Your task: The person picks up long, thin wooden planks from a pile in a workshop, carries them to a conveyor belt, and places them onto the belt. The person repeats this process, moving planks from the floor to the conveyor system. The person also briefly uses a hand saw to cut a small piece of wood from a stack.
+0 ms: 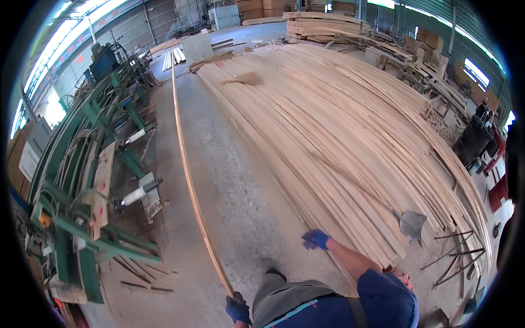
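Note:
At the lower middle, my left hand, in a dark blue glove, is closed around the near end of a long, thin wooden strip. The strip runs far forward along the floor lane, slightly bowed. My right hand, in a blue glove, reaches out beside the near left edge of a wide bed of long wooden strips. Its fingers look apart and a little blurred, and no object shows in them. Whether it touches the outermost strips I cannot tell.
A green machine frame with white cylinders stands along the left. On the wood lie a broom head and a long-handled shovel. Metal rods form a rack at the lower right. A black drum stands farther right.

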Motion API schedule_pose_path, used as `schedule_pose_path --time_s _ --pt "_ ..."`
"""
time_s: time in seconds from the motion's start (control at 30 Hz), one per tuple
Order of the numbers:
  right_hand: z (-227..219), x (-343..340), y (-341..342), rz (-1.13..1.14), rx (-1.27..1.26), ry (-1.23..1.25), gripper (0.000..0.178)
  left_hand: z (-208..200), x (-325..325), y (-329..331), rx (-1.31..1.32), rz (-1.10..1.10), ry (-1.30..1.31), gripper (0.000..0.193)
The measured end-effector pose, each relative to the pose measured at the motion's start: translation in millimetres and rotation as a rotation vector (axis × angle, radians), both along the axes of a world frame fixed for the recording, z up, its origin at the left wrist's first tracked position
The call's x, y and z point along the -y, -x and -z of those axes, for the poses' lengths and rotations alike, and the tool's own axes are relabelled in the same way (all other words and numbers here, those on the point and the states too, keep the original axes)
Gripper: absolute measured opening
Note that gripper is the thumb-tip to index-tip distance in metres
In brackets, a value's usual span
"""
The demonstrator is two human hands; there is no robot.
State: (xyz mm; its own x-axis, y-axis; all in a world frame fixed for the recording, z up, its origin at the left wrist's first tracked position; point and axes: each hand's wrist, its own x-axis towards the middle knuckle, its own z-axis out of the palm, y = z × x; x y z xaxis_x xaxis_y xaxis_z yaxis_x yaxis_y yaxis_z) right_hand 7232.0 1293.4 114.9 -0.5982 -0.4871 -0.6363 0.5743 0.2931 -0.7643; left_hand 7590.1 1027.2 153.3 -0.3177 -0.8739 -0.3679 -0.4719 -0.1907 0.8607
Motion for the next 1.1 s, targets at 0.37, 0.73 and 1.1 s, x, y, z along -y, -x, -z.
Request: schedule_pose_path --time_s 0.37,0.73,1.1 --pt "118 -24 163 -0.234 0.481 -0.683 0.027 -12 271 383 0.02 -0.012 -0.074 0.019" --pt "67 475 814 -0.415 -0.704 -0.345 0.027 -66 500 741 0.079 0.025 -0.064 0.021" --pt "141 627 982 -0.622 -0.195 -0.576 0.023 -23 817 1082 0.022 -0.016 -0.113 0.02"
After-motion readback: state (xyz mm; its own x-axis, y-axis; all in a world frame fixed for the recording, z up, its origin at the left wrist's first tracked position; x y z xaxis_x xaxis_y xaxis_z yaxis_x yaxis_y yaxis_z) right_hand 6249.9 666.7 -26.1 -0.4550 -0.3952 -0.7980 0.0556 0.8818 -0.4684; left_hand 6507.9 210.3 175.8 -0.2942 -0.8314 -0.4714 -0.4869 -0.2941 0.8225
